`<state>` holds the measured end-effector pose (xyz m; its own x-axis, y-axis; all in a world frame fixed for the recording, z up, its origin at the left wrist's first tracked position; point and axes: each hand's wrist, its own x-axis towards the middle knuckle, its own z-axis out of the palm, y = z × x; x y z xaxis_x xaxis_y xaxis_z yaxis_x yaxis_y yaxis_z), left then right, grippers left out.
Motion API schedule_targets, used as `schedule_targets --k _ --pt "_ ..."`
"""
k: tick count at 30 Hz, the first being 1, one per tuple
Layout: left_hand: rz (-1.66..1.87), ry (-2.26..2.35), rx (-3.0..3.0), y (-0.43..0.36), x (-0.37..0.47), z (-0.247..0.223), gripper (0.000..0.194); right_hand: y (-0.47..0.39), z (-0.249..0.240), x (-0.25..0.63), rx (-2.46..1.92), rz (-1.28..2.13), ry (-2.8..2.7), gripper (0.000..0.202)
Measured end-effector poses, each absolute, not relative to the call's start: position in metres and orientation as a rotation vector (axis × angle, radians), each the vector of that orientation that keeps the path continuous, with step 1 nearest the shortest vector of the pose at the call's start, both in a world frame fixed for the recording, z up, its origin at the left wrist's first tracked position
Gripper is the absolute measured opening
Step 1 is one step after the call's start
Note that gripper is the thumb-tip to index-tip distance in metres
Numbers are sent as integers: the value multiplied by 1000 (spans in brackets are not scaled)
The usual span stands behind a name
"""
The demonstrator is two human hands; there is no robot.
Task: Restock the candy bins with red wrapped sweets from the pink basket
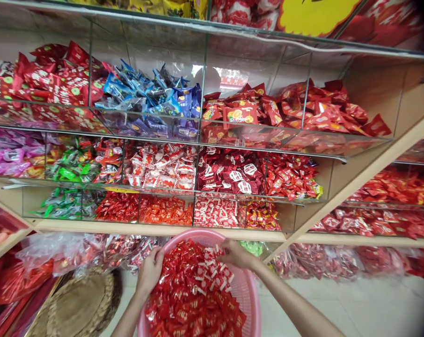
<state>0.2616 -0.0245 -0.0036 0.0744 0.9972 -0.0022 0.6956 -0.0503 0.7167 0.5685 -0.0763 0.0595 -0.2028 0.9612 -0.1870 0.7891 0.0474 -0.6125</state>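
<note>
A pink plastic basket (256,299) full of small wrapped candies is in front of me at the bottom of the head view. My left hand (150,271) is closed over its left rim. Over the basket's upper right part, my right hand (238,255) has its fingers curled in among red-and-white wrapped candies (214,276); how many it holds is hidden. Red wrapped candies (194,313) with gold print fill the rest of the basket around that lighter pile.
Glass-divided shelves rise ahead, with red-and-white candies (215,210), orange-red candies (168,210) and blue packets (138,89) in separate bins. Wooden posts (366,173) frame them. Clear bags (68,252) lie below. A round woven mat (82,304) is at lower left.
</note>
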Motion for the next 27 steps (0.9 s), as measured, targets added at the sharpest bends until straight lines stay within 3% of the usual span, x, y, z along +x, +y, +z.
schedule_targets --k 5,13,20,27 --pt "713 1688 1810 -25 262 -1 39 -91 13 545 -2108 667 -2034 3" --pt "706 1705 1852 -27 263 0 38 -96 -6 514 -2214 590 -1933 15" --pt "705 1708 1854 -28 263 2 36 -99 0 527 -2187 507 -1915 4" --pt "723 1688 1847 -29 264 2 36 -104 -10 505 -2197 548 -1908 7"
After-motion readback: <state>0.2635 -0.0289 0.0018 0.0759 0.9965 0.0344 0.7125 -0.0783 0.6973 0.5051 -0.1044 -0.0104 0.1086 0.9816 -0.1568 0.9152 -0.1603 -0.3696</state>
